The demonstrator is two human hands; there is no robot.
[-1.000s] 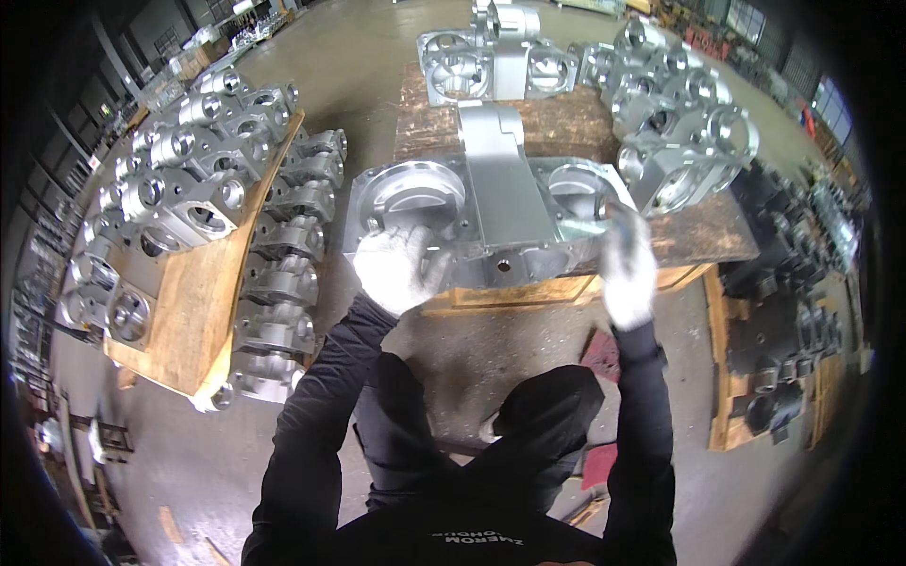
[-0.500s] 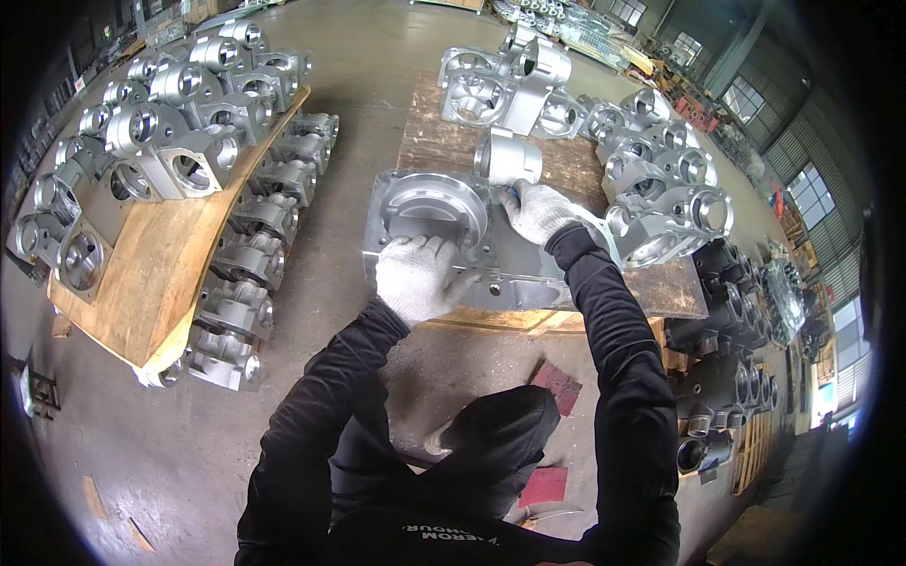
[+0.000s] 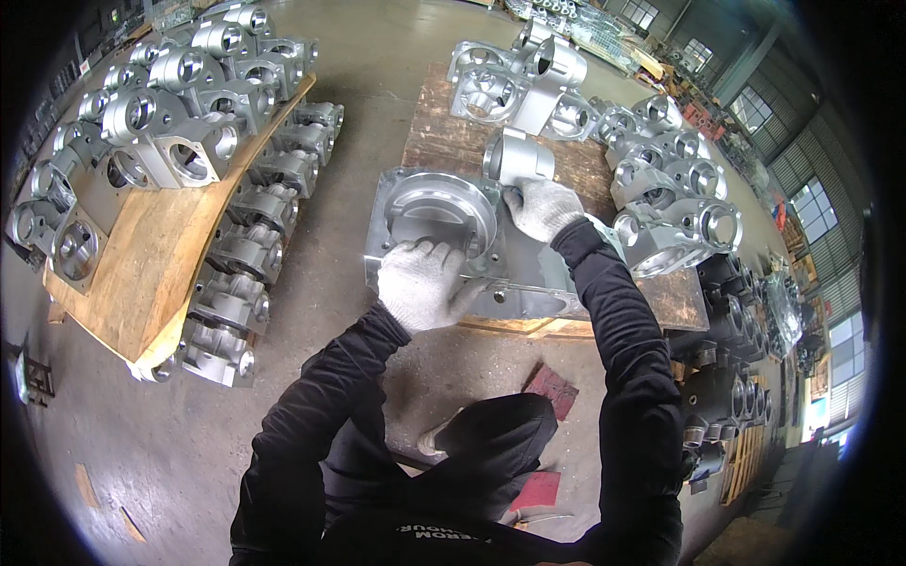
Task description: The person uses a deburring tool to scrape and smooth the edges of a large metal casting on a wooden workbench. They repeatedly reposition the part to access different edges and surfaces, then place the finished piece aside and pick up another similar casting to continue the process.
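Observation:
A large silver machined metal casting [image 3: 382,219] with a wide round bore lies on the worn wooden table in front of me. My left hand [image 3: 422,283], in a pale knit glove, grips its near left edge, fingers hooked over toward the bore and thumb apart along the front. On the far right part of the casting, beside its raised cylindrical collar [image 3: 521,157], is my right hand [image 3: 545,209], also gloved. Its fingers are curled in and pressed together. Whatever they may hold is hidden beneath the glove.
More silver castings [image 3: 672,184] crowd the table's right and far sides. At left, a wooden board [image 3: 156,274] carries several similar castings, with others stacked below. Black cylindrical parts [image 3: 722,396] stand on a pallet at lower right. Red pieces [image 3: 552,389] lie on the floor.
The whole view has shifted slightly, with the table a little farther right in it. My right hand's fingers stay curled by the collar; a small blue spot at their tips no longer shows.

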